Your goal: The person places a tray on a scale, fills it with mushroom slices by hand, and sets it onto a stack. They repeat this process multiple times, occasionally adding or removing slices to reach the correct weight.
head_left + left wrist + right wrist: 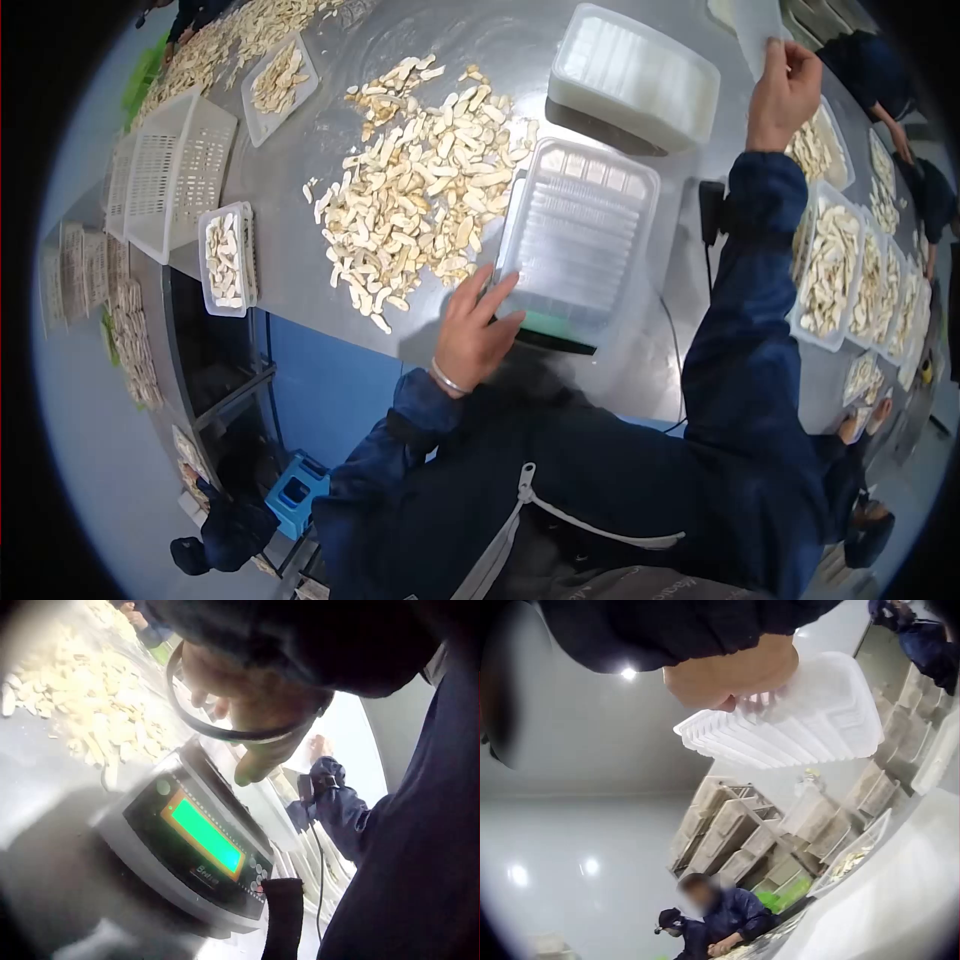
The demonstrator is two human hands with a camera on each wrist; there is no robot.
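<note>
An empty clear tray (580,230) sits on a scale whose green display (206,834) glows in the left wrist view. The left hand (475,335) is at the tray's near left edge, fingers extended and apart; whether they touch it is unclear. At the upper right the right hand (785,95) pinches a translucent ribbed plastic tray (795,724), held up off the table. Left of the scale spreads a loose pile of pale sliced pieces (420,190). Behind the scale stands a stack of nested clear trays (635,75).
White perforated baskets (185,175) and a small filled tray (226,260) stand at the left. Filled trays (830,265) line the right side. A black cable (672,335) runs beside the scale. Other people work around the tables. Shelving (735,825) holds bins behind.
</note>
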